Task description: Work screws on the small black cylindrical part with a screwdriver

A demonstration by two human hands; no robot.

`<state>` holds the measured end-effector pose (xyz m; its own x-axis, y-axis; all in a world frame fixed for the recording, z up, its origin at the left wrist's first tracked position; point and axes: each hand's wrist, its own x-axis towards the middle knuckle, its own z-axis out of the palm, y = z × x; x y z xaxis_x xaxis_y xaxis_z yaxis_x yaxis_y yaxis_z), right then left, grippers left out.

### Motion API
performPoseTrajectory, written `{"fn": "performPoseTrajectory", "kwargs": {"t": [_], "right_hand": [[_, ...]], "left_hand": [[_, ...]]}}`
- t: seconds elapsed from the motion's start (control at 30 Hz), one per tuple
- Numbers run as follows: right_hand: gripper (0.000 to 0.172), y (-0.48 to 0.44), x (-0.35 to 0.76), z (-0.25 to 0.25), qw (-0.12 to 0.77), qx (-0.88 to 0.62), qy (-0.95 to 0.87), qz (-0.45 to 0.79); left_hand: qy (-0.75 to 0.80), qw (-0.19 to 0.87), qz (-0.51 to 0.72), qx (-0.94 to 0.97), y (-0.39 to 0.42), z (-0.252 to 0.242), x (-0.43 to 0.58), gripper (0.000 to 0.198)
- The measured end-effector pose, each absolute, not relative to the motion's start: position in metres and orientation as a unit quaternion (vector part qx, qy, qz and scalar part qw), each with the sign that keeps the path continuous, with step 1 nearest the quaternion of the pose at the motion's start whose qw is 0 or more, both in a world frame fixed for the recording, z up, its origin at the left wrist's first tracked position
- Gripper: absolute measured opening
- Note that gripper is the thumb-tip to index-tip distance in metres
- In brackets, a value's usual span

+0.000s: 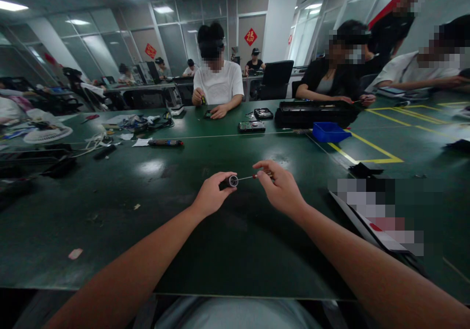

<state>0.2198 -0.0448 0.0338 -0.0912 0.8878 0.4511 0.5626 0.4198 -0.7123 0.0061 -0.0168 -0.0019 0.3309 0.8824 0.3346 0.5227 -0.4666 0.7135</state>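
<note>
My left hand (210,194) is wrapped round a short black cylinder (232,181) with a pale ring at its round end, which faces right. What kind of thing it is I cannot make out. In my right hand (282,191), thumb and fingers grip the handle of a thin screwdriver (246,177), partly hidden, with red at its collar. Its metal shaft runs left to the cylinder's round end; whether the tip is inside or only against it is too small to tell. Both hands are above the green table (235,250).
Ahead lie a dark pen-shaped tool (166,143), hard drives (251,126) and a blue tray (330,132). Cables (141,122) are heaped at the left. A flat pale stack (370,221), partly blurred, lies by my right forearm. Across the table a person in white (220,82) works.
</note>
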Motion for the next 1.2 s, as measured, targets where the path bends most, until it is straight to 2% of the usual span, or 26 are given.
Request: {"fn": "performPoseTrajectory", "kwargs": {"t": [0.2, 0.5, 0.6, 0.97, 1.2], "right_hand": [[0.029, -0.0435, 0.2191, 0.0337, 0.435, -0.524, -0.709, 0.183], [0.023, -0.0462, 0.2209, 0.0339, 0.444, -0.500, -0.722, 0.179], [0.031, -0.0456, 0.2212, 0.0343, 0.428, -0.510, -0.728, 0.163], [0.025, -0.0481, 0.2199, 0.0348, 0.441, -0.493, -0.729, 0.176], [0.024, -0.0421, 0.2146, 0.0257, 0.550, -0.466, -0.631, 0.286]], "left_hand": [[0.441, 0.243, 0.363, 0.784, -0.0152, -0.0051, 0.0045, 0.039], [0.441, 0.245, 0.355, 0.787, -0.0163, -0.0039, 0.0045, 0.040], [0.441, 0.243, 0.352, 0.789, -0.0161, -0.0037, 0.0042, 0.039], [0.439, 0.242, 0.353, 0.790, -0.0141, -0.0066, 0.0027, 0.039], [0.447, 0.217, 0.349, 0.795, -0.0141, -0.0060, 0.0055, 0.040]]}}
